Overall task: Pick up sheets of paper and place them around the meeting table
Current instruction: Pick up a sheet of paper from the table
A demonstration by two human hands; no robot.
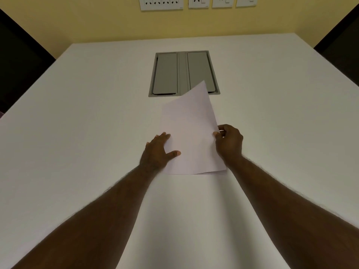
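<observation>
the blank white sheet of paper point(191, 133) lay mid-way across the wide white meeting table point(77, 133), its far corner lifted over the grey recessed metal cable hatch point(167, 74). the left hand point(158, 150) pressed flat, fingers straight, on its left edge, while the right hand point(229, 141) pinched its right edge. bare tabletop spread out to both side edges; no writing was readable.

The sheet of paper point(191, 136) covers the near right corner of the grey cable box point(183, 73) and the left hand point(158, 152) fingertips. Wall sockets point(161, 2) are cut by the top edge; dark chairs point(19, 65) by both side edges. Whether one sheet or several: cannot tell.
</observation>
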